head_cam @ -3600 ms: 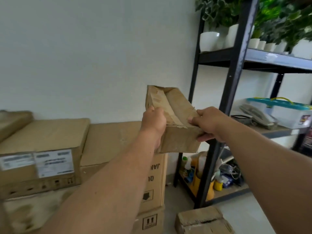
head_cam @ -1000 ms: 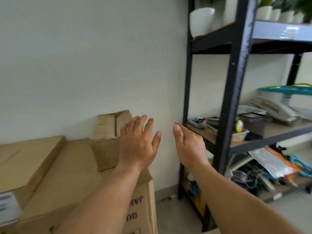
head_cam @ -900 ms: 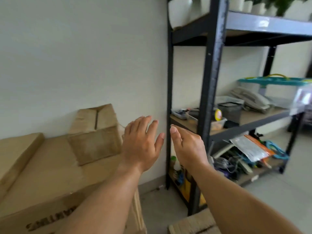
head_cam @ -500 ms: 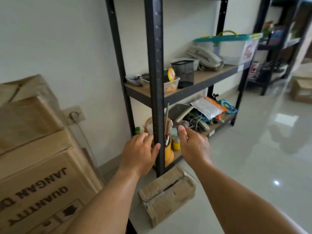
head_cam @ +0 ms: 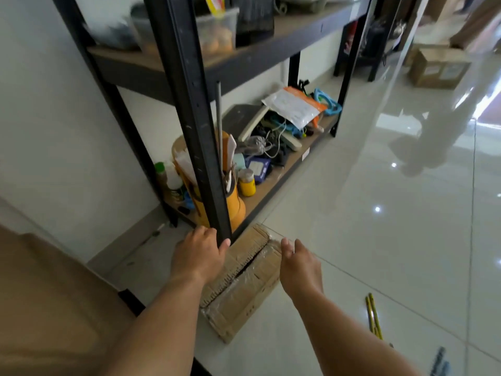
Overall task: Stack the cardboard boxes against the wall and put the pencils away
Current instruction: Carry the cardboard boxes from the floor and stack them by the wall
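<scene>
A: Small box (head_cam: 241, 283), where rel. to the black shelf post (head_cam: 195, 118)?
B: On the floor at the post's foot, just this side of it, lying flat. Top seam gapes. Clear tape across the flaps, corrugated edges frayed.
A: Grips?
B: Left grip (head_cam: 196, 256) released, fingers loose, nothing in it. It hovers at the box edge nearest the post, thumb right by the post. Right grip (head_cam: 299, 264) also released, fingers part-curled, empty, over the box edge farther from the post. Contact w/ cardboard: can't tell, either side.
A: Handling, est.?
B: Prob. light. Walls look soft & tired, not stiff. Tape looks slick, so palms may slide on top. Don't lift by the flaps, since the seam is split. Best guess: take both long sides low, fingers under the base, gentle squeeze.
A: Other task items?
B: Yellow pencils (head_cam: 374, 316) on the floor, well right of the post and nearer the viewer. Thin, will roll, so pinch mid-shaft. Big carton (head_cam: 54, 294) left of the post, by the wall. Likely the stack spot.
</scene>
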